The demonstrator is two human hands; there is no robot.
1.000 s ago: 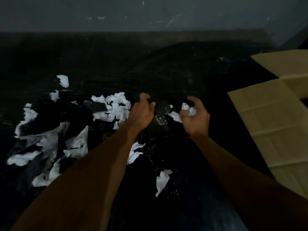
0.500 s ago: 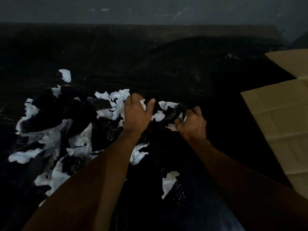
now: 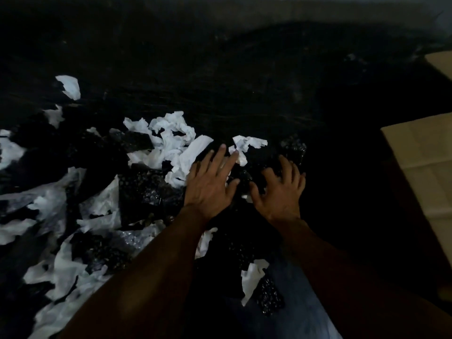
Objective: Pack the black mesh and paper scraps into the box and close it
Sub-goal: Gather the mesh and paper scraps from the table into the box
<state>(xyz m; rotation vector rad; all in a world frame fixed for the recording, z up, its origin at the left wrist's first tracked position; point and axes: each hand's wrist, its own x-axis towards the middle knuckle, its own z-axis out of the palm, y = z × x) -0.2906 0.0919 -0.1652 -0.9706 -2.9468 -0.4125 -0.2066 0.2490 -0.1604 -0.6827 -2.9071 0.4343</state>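
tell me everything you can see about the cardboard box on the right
The box is plain tan cardboard, lying at the right edge of the view and cut off by the frame, so its full shape is hidden. One broad panel or flap faces up, crossed by faint fold lines; a second piece shows farther back at the upper right. It rests on the dark surface, apart from the scraps. Neither hand touches it. Its inside is not visible.

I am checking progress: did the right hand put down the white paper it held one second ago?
Yes. The right hand now lies spread, palm down, on the black mesh, nearer the left hand.
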